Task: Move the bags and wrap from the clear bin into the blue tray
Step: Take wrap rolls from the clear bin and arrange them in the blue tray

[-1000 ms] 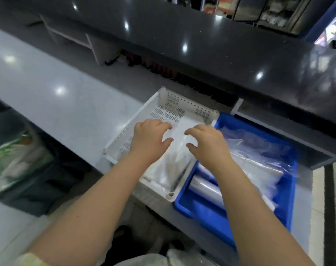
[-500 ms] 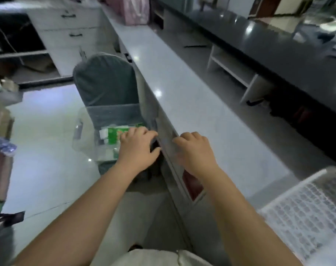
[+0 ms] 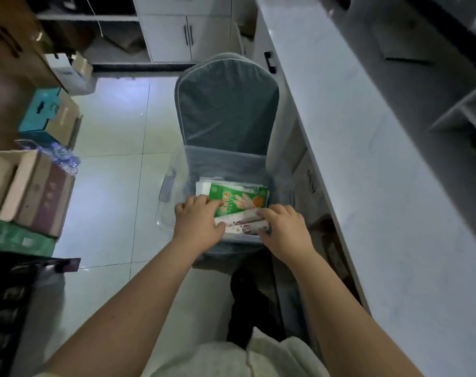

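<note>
- Your clear bin (image 3: 168,192) sits on the seat of a grey-covered chair (image 3: 226,104), which is pushed up right beside the long white table (image 3: 367,164).
- Both your hands are down inside the bin at its near end.
- Your right hand (image 3: 283,227) has its fingers curled over the right end of a patterned roll (image 3: 245,226), so that one's gripping it.
- Your left hand (image 3: 197,223) has its fingers bent over the left edge of the green pack (image 3: 239,200), with the thumb at the left end of the roll. Honestly can't tell if that's a real grip or just resting there.
- The roll lies crosswise between your two hands, just in front of the green pack and touching it.
- The green pack lies flat on top of some white flat bags (image 3: 203,186), which poke out behind it and to the left.
- Everything's still inside the bin, nothing's lifted clear of the rim.
- Off to your left, a stack of cardboard boxes (image 3: 33,191) stands on the tiled floor (image 3: 109,186), with a teal box (image 3: 45,112) further back.
- White cabinets (image 3: 182,25) stand behind the chair.
</note>
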